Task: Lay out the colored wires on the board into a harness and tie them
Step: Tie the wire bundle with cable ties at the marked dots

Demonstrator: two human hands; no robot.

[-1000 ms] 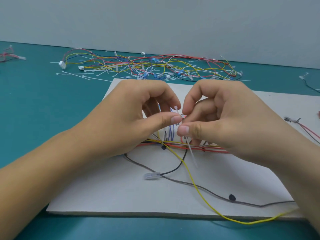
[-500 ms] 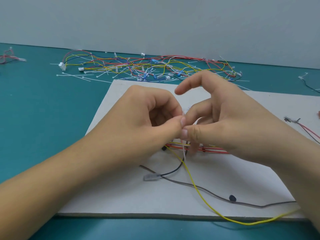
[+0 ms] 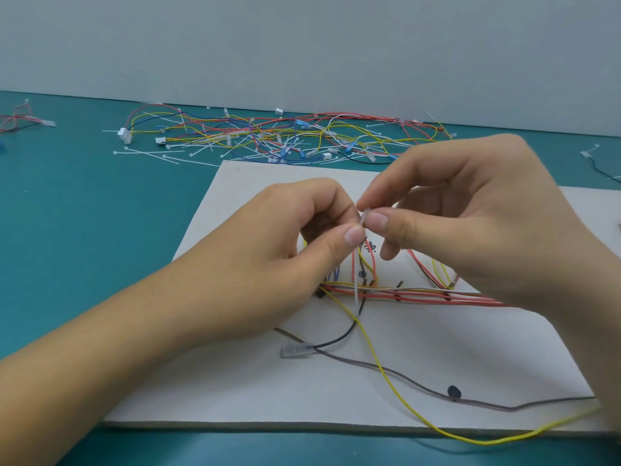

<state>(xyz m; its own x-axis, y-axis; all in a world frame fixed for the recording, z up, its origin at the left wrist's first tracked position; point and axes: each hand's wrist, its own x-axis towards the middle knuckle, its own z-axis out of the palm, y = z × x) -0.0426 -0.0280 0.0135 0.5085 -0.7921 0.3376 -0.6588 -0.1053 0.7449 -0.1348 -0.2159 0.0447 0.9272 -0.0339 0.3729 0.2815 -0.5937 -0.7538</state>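
Note:
A grey board (image 3: 235,391) lies on the teal table. Red, yellow, brown and blue wires (image 3: 420,292) run across its middle as a bundle, held by dark pegs. A white cable tie (image 3: 357,284) stands upright over the bundle. My left hand (image 3: 295,243) pinches the tie with thumb and curled fingers just above the wires. My right hand (image 3: 470,210) pinches the tie's top end between thumb and forefinger. A yellow wire (image 3: 396,388) and a grey-brown wire (image 3: 403,375) trail toward the board's near right edge. A black wire ends in a clear connector (image 3: 297,350).
A tangle of spare colored wires (image 3: 285,136) with white connectors and loose cable ties (image 3: 158,155) lies behind the board near the wall. More wire pieces sit at the far left (image 3: 20,121) and far right (image 3: 601,166). A dark peg (image 3: 453,391) stands near the front.
Both hands have lifted slightly from the wire bundle. My right forefinger, raised half a second ago, has come down onto the tie's upper end, and the tie now stands stretched upright.

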